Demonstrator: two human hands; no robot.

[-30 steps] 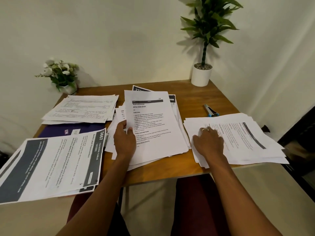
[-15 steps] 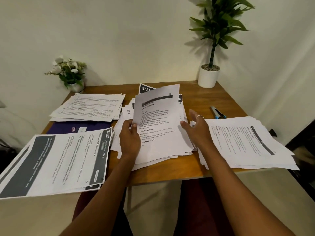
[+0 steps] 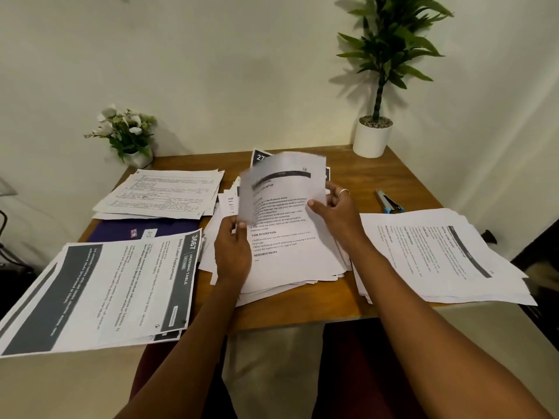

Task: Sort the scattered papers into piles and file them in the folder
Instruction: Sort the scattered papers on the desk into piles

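Observation:
A printed sheet [image 3: 281,207] rises off the loose middle pile [image 3: 287,276], its far end curled up and blurred. My left hand [image 3: 233,252] pinches the sheet's left edge with the thumb on top. At the sheet's right edge, my right hand [image 3: 338,213] pinches it between thumb and fingers. A sorted pile [image 3: 438,255] lies on the right, hanging over the table edge. Another pile [image 3: 106,291] with dark headers overhangs the front left corner. A third pile [image 3: 160,192] lies at the back left. The purple folder [image 3: 121,234] lies partly under the two left piles.
The wooden table [image 3: 363,173] stands against a white wall. A white pot with a tall green plant [image 3: 372,137] is at the back right corner, a small flower pot [image 3: 127,134] at the back left. A blue stapler [image 3: 388,202] lies behind the right pile.
My right hand left the right pile, crossed to the middle pile and took the top sheet's right edge. The sheet has lifted higher off the pile.

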